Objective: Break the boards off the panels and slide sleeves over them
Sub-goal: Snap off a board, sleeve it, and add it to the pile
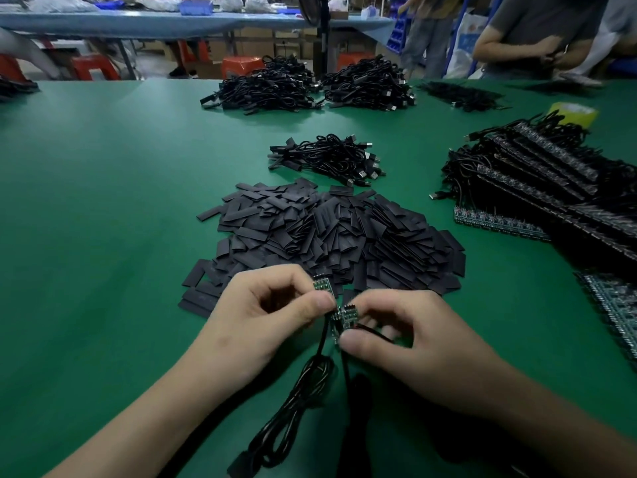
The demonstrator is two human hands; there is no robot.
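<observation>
Near the table's front edge, my left hand (265,315) and my right hand (410,343) both pinch a short strip of small green boards (344,315) between thumbs and fingers. One end of the strip (322,285) sticks up past my left fingers. Black cables (303,391) soldered to the boards hang down toward me in a coiled bundle. Just beyond my hands lies a big heap of flat black sleeves (331,229). Uncut panels with cables (544,188) are stacked at the right.
The green table (103,208) carries a small pile of sleeved cables (327,157) behind the sleeves, two larger cable heaps (310,86) at the back, and a yellow tape roll (574,113) at the right. People stand at the far right.
</observation>
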